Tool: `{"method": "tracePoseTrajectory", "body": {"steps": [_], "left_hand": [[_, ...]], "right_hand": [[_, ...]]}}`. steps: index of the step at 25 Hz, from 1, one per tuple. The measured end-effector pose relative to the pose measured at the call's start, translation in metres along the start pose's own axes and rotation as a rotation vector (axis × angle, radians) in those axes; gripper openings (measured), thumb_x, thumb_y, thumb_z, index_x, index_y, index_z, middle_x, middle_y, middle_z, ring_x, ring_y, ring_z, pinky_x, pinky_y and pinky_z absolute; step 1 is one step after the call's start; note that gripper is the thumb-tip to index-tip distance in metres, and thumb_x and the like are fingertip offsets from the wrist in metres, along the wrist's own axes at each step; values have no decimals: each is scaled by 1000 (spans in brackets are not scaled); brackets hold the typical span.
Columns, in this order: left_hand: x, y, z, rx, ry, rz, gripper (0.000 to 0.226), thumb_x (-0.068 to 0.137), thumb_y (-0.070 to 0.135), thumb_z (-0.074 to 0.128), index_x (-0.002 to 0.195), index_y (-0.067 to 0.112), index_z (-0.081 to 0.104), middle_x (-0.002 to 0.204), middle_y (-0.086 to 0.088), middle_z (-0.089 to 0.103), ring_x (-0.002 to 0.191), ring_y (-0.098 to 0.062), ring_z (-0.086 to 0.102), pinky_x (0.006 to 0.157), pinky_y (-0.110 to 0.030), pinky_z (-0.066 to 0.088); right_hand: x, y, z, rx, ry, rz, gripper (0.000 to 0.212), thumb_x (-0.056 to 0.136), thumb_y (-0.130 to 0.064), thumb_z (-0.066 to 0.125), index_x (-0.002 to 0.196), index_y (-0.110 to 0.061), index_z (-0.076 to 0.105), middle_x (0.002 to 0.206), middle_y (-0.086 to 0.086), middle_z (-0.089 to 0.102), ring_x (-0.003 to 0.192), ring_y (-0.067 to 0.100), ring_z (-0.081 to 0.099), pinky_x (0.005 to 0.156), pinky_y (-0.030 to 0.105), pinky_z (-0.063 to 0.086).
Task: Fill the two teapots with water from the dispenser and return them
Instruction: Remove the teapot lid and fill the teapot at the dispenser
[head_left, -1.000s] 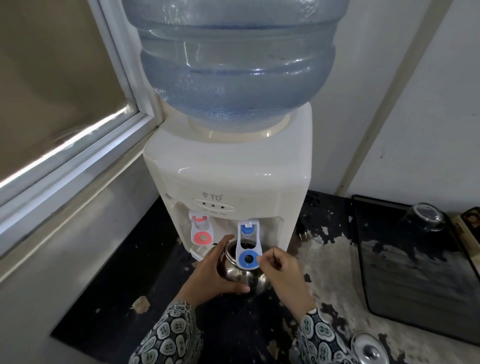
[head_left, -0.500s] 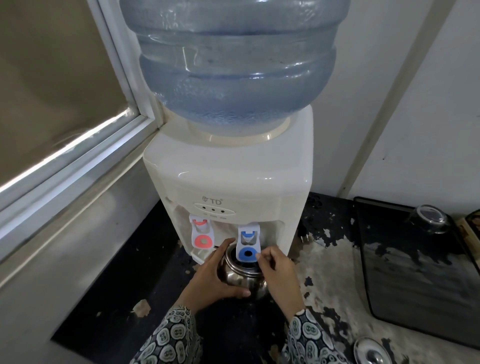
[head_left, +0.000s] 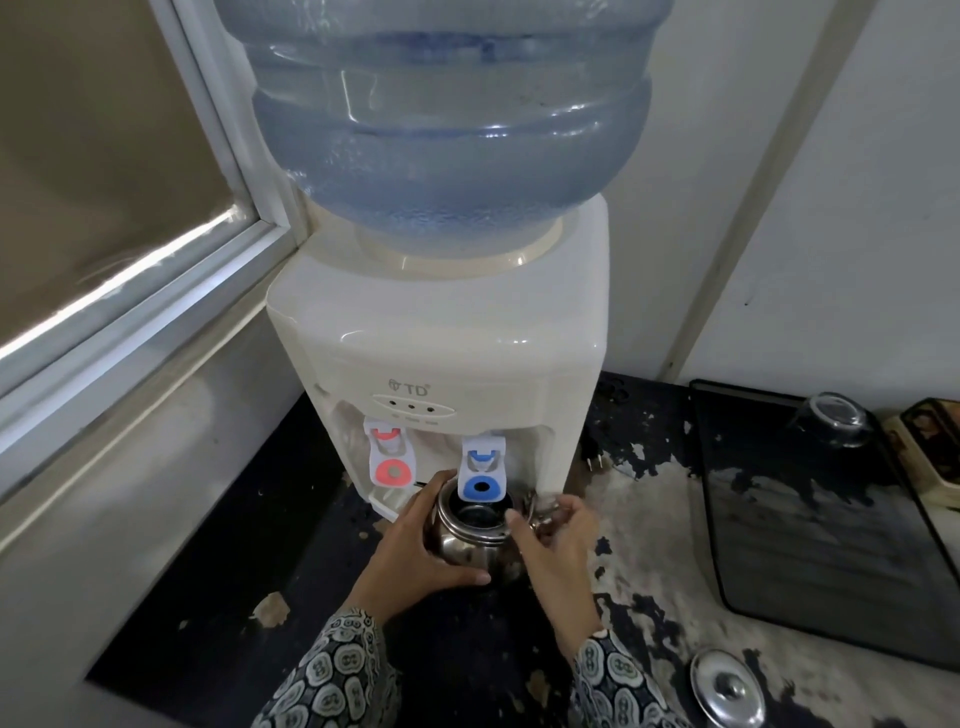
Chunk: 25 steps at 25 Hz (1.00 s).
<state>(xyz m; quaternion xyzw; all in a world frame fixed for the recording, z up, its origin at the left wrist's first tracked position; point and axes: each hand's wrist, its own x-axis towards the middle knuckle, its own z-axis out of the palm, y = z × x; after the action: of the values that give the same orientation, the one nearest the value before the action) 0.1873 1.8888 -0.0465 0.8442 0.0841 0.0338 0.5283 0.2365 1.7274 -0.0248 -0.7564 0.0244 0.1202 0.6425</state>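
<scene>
A steel teapot (head_left: 467, 543) without its lid stands under the blue tap (head_left: 480, 474) of the white water dispenser (head_left: 441, 343). My left hand (head_left: 415, 561) grips the pot's left side, thumb along its lower front. My right hand (head_left: 556, 540) has left the tap and curls round the pot's handle on its right side, thumb against the rim. The red tap (head_left: 389, 457) is to the left. A big blue water bottle (head_left: 447, 119) sits on top of the dispenser. Only one teapot is in sight.
A steel lid (head_left: 727, 688) lies on the worn black counter (head_left: 644, 525) at the lower right. A dark tray (head_left: 810, 530) with an upturned glass (head_left: 831, 421) lies to the right, a box (head_left: 930, 457) beyond it. A window frame (head_left: 156, 291) runs along the left.
My right hand has come off the blue tap lever and moved down and right to the teapot's handle. My left hand stays on the pot. The camera has moved closer.
</scene>
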Motion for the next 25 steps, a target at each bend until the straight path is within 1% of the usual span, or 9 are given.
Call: {"method": "tracePoseTrajectory", "body": {"steps": [2, 4, 8, 11, 12, 16, 20, 22, 25], "left_hand": [[-5, -7, 6, 9, 31, 5, 109, 39, 50, 91, 132, 46, 34, 133, 16, 50, 124, -2, 48, 104, -37, 45], [-11, -13, 13, 21, 81, 13, 111, 39, 51, 91, 134, 39, 35, 136, 14, 46, 127, -3, 45, 106, -38, 43], [-27, -15, 28, 76, 148, 73, 104, 39, 49, 91, 125, 47, 32, 138, 19, 36, 130, -1, 37, 106, -23, 34], [-43, -13, 43, 119, 179, 91, 95, 38, 57, 86, 115, 49, 32, 136, 23, 30, 127, 13, 30, 101, -6, 28], [-50, -13, 50, 120, 199, 91, 94, 38, 58, 84, 116, 46, 33, 136, 20, 31, 126, 13, 30, 101, -6, 28], [-76, -7, 86, 121, 281, 72, 92, 41, 57, 81, 117, 40, 32, 135, 3, 34, 124, -2, 35, 100, -27, 37], [-96, 1, 121, 125, 279, 64, 91, 43, 58, 80, 117, 32, 34, 135, 1, 33, 125, -2, 34, 99, -29, 38], [-105, 7, 138, 110, 287, 40, 90, 41, 59, 79, 115, 38, 33, 134, 3, 33, 123, 0, 33, 98, -26, 36], [-119, 12, 161, 113, 306, 20, 90, 38, 58, 80, 112, 45, 29, 133, 6, 31, 124, -7, 37, 99, -26, 36]], "right_hand": [[-4, 2, 2, -87, -43, 62, 65, 73, -25, 73, 118, -22, 26, 116, -3, 21, 110, 15, 28, 95, 32, 38], [-10, 6, 5, -63, -24, 96, 65, 71, -17, 72, 113, -28, 24, 118, -2, 15, 113, 17, 23, 95, 35, 36], [-20, 18, -4, 139, -49, 184, 67, 56, -17, 65, 101, -47, 26, 131, 8, 31, 115, 27, 44, 93, 45, 50], [-29, 26, -19, 141, -88, 137, 65, 57, -12, 62, 97, -51, 28, 126, 13, 37, 110, 30, 50, 86, 42, 51], [-33, 28, -25, 128, -88, 117, 66, 57, -12, 62, 97, -52, 29, 124, 12, 38, 110, 30, 49, 86, 41, 51], [-49, 41, -54, 80, -91, 89, 67, 54, -20, 72, 100, -49, 32, 122, 12, 42, 110, 29, 51, 93, 47, 49], [-61, 57, -87, 23, -96, 75, 72, 54, -17, 75, 105, -46, 33, 118, 15, 47, 108, 31, 53, 94, 49, 48], [-64, 64, -103, 12, -105, 49, 71, 58, -5, 72, 107, -41, 34, 112, 11, 50, 102, 24, 56, 91, 42, 50], [-70, 67, -131, 11, -218, 38, 58, 72, 5, 68, 113, -19, 35, 105, 2, 51, 91, 0, 57, 79, 17, 51]]}}
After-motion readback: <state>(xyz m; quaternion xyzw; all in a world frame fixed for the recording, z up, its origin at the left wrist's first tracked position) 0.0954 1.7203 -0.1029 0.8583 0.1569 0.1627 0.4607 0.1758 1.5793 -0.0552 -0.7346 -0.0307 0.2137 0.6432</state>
